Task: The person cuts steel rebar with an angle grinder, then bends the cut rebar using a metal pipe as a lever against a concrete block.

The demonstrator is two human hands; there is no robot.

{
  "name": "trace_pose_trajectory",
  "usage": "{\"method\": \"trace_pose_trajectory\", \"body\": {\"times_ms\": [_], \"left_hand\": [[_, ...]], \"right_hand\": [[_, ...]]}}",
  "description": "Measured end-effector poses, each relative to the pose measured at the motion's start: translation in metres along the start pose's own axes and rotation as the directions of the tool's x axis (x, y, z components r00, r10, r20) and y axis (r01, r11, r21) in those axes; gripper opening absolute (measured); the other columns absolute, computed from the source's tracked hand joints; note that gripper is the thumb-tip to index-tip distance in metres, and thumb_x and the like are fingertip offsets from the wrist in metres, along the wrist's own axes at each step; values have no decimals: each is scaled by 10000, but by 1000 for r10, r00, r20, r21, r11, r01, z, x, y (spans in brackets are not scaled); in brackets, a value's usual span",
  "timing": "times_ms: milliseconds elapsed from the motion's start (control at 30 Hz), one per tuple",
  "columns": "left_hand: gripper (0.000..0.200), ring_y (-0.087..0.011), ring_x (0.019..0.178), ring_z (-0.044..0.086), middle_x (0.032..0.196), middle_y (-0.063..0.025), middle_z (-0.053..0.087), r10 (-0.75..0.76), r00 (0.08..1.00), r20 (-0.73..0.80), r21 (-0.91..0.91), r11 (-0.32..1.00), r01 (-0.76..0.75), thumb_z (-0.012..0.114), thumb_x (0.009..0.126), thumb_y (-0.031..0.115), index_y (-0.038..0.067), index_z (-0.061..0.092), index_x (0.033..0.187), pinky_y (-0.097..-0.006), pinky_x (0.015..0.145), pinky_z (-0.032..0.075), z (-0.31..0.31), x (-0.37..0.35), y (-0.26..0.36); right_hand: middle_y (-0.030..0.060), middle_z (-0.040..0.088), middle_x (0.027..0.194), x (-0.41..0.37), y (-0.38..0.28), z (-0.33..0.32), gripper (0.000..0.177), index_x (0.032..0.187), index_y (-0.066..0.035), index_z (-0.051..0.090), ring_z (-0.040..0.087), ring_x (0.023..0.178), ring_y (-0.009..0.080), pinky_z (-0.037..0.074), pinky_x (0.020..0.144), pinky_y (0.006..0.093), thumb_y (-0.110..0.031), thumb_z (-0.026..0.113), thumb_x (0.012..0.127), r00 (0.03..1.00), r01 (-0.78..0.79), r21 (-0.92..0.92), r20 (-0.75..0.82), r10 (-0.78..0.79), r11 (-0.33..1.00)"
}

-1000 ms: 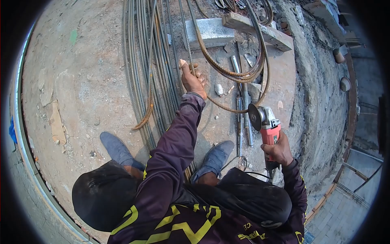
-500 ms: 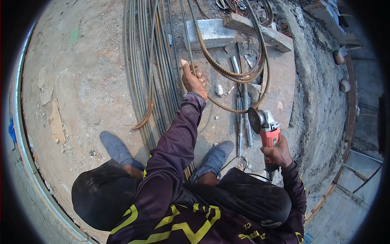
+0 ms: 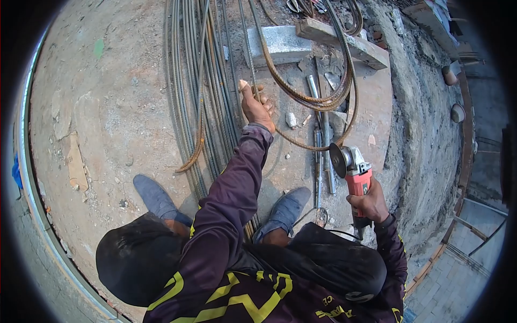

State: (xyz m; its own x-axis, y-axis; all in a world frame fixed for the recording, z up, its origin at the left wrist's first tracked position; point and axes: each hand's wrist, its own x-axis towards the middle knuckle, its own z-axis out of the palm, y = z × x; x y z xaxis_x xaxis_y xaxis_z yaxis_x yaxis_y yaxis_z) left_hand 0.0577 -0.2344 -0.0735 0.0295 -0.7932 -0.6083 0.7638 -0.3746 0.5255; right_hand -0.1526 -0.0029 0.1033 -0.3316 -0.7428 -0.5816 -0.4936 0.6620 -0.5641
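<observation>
My left hand (image 3: 255,106) reaches forward and grips a thin steel rebar rod (image 3: 247,51) that runs away from me over the concrete floor. My right hand (image 3: 368,203) is closed around the body of a red angle grinder (image 3: 355,171), held low at my right side. Its dark disc (image 3: 337,160) faces left, above short metal pipes (image 3: 322,151) on the ground. The grinder is apart from the rod in my left hand.
A long bundle of rebar (image 3: 196,81) lies left of my left hand. Rusty curved bars (image 3: 318,97) loop to the right. A concrete block (image 3: 277,43) and a wooden plank (image 3: 344,43) lie ahead. My shoes (image 3: 153,196) stand on the slab; its edge drops at right.
The grinder in my right hand has drifted slightly down and toward me. My left hand stays on the rod.
</observation>
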Motion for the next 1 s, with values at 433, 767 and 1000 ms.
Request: {"method": "trace_pose_trajectory", "body": {"times_ms": [433, 767, 1000], "left_hand": [[617, -50, 478, 353, 616, 58, 412, -3, 1000, -4, 11, 1000, 3, 439, 951, 683, 79, 565, 970, -237, 412, 262, 1, -1, 3], [619, -49, 482, 347, 626, 61, 390, -6, 1000, -3, 10, 1000, 6, 464, 941, 685, 74, 551, 974, -235, 419, 263, 1, -1, 1], [606, -52, 481, 337, 629, 56, 385, 0, 1000, -5, 12, 1000, 1, 468, 946, 671, 70, 548, 974, -240, 421, 258, 2, -2, 2]], "right_hand": [[46, 638, 945, 0, -4, 1, 522, 1134, 17, 554, 589, 823, 135, 506, 780, 306, -51, 752, 656, 1000, -16, -27, -7, 16, 1000], [48, 640, 937, 1, -6, 1, 500, 1114, 28, 554, 591, 815, 130, 508, 766, 303, -53, 750, 661, 1000, -18, -17, -18, 18, 1000], [44, 636, 931, -3, -7, 1, 504, 1123, 22, 551, 585, 812, 125, 507, 761, 301, -51, 747, 664, 999, -37, -8, 5, 38, 999]]}}
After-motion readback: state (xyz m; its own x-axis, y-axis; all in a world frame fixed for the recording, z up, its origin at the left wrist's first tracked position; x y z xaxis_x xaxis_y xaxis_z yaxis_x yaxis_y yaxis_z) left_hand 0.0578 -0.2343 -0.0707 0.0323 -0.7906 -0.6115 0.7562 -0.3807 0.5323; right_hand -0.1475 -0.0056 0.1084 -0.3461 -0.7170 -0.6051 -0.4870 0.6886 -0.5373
